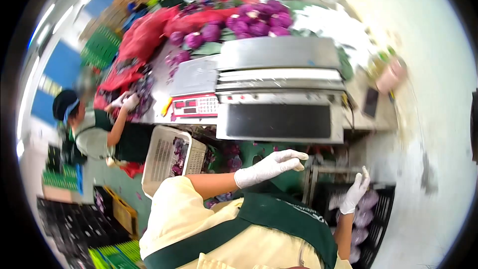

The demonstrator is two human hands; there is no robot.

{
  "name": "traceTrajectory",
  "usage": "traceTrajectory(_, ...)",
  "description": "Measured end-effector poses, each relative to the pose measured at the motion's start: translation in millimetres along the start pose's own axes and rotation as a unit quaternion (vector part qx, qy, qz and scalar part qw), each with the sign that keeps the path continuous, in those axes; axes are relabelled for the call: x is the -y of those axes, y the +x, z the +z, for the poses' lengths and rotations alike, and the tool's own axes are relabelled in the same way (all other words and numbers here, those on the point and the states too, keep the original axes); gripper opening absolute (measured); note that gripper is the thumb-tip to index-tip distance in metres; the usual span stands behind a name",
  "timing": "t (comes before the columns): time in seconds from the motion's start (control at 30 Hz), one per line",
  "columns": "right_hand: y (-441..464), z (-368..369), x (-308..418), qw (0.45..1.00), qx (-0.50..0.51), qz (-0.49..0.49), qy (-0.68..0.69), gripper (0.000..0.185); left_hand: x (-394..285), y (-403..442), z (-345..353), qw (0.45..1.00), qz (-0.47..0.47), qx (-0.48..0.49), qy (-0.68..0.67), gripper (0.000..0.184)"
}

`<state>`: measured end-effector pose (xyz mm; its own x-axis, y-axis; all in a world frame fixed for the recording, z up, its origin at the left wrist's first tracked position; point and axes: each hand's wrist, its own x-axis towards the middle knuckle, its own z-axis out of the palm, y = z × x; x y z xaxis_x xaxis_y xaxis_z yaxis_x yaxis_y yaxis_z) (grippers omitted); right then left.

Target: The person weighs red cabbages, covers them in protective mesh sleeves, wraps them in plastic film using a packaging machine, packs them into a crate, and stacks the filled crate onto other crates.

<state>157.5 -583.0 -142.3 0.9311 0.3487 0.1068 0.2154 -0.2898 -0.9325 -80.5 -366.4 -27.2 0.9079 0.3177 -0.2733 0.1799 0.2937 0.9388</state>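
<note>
My left hand (270, 168), in a white glove, is in front of the wrapping machine (281, 89), below its black plate. Its fingers are stretched out and hold nothing. Further right, my gloved right hand (355, 192) is raised with its fingers apart, also holding nothing. Just below it, a black crate (381, 219) holds several wrapped purple cabbages (364, 217). The machine stands on the table beside a red and white digital scale (195, 105). A pile of purple cabbages (259, 20) lies behind the machine.
A white basket (164, 154) with purple leaves stands below the scale. At left, a co-worker (99, 129) handles leaves by red mesh sacks (147, 32). A phone (370, 102) and a pink bottle (392, 74) are at the table's right end, near the wall (428, 94).
</note>
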Motion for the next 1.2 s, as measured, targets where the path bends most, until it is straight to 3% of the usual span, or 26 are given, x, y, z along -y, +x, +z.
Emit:
traceTrajectory(0.1,36.8,90.2,36.7,0.998,0.036,0.040,0.043,0.035,-32.0,-14.9,-72.2,0.985,0.132,-0.111,0.017,0.036)
traceTrajectory(0.2,71.4,150.0,7.6,0.990,0.026,0.121,0.070,0.037,-40.1,-20.0,-188.7,0.937,0.211,-0.274,0.048,0.038)
traceTrajectory(0.3,88.8,176.4,-17.5,0.986,-0.060,0.128,-0.091,0.042,-31.8,-11.5,-363.3,0.848,0.235,-0.473,0.036,0.048)
traceTrajectory(0.37,86.8,174.3,-32.9,0.973,-0.109,0.083,-0.184,0.045,-38.2,-14.9,-473.6,0.747,0.200,-0.603,0.194,0.065)
traceTrajectory(0.4,86.9,173.7,-35.3,0.965,-0.117,0.049,-0.231,0.047,-52.7,-19.3,-511.9,0.662,0.155,-0.650,0.339,0.074)
traceTrajectory(0.47,82.9,178.3,-12.6,0.969,-0.155,0.173,-0.083,0.047,-74.8,-15.6,-575.5,0.601,0.012,-0.687,0.408,0.092)
traceTrajectory(0.53,74.1,185.5,11.8,0.978,-0.160,0.125,-0.046,0.040,-73.3,-2.7,-644.0,0.588,-0.091,-0.668,0.447,0.106)
traceTrajectory(0.6,91.4,163.0,-25.1,0.974,-0.137,0.181,-0.010,0.048,-74.9,11.4,-677.6,0.602,-0.143,-0.631,0.468,0.112)
traceTrajectory(0.67,89.7,164.4,-28.3,0.972,-0.175,0.157,0.007,0.041,-68.3,24.3,-699.5,0.639,-0.204,-0.589,0.451,0.115)
traceTrajectory(0.7,93.8,160.7,-37.0,0.973,-0.174,0.152,0.004,0.041,-65.0,28.0,-703.9,0.628,-0.233,-0.583,0.459,0.113)
traceTrajectory(0.73,98.7,151.8,-53.4,0.996,-0.079,0.025,0.032,0.039,-64.0,24.4,-705.1,0.599,-0.220,-0.587,0.498,0.104)
traceTrajectory(0.77,103.3,140.3,-70.8,0.993,0.021,-0.099,0.057,0.037,-56.2,21.2,-719.5,0.610,-0.176,-0.618,0.463,0.099)
traceTrajectory(0.8,109.3,131.2,-84.4,0.964,0.122,-0.220,0.083,0.036,-51.0,16.3,-734.7,0.617,-0.132,-0.649,0.426,0.095)
traceTrajectory(0.83,110.8,128.1,-85.4,0.941,0.173,-0.276,0.093,0.036,-48.7,10.2,-742.7,0.609,-0.126,-0.680,0.389,0.088)
traceTrajectory(0.87,111.4,127.1,-83.8,0.942,0.176,-0.271,0.091,0.036,-43.2,-0.3,-758.5,0.653,-0.089,-0.685,0.312,0.086)
traceTrajectory(0.9,111.8,130.6,-82.9,0.949,0.167,-0.245,0.104,0.033,-29.1,-8.3,-777.5,0.655,-0.063,-0.711,0.248,0.088)
traceTrajectory(0.97,107.1,140.2,-71.3,0.992,0.044,-0.071,0.090,0.030,-27.2,-11.2,-769.1,0.653,0.042,-0.740,0.157,0.091)
traceTrajectory(1.0,101.9,142.8,-66.5,0.996,-0.021,0.019,0.079,0.030,-37.2,-11.6,-745.9,0.656,0.037,-0.737,0.161,0.091)
traceTrajectory(1.07,86.0,147.9,-39.4,0.967,-0.151,0.199,0.049,0.031,-53.9,-14.4,-687.6,0.661,0.194,-0.698,0.198,0.088)
traceTrajectory(1.13,75.2,167.7,0.5,0.970,-0.118,0.206,0.058,0.028,-59.5,-14.0,-621.6,0.669,0.217,-0.667,0.246,0.086)
traceTrajectory(1.2,76.6,177.7,6.9,0.966,-0.163,0.197,0.027,0.031,-58.5,-13.6,-563.5,0.677,0.231,-0.632,0.298,0.086)
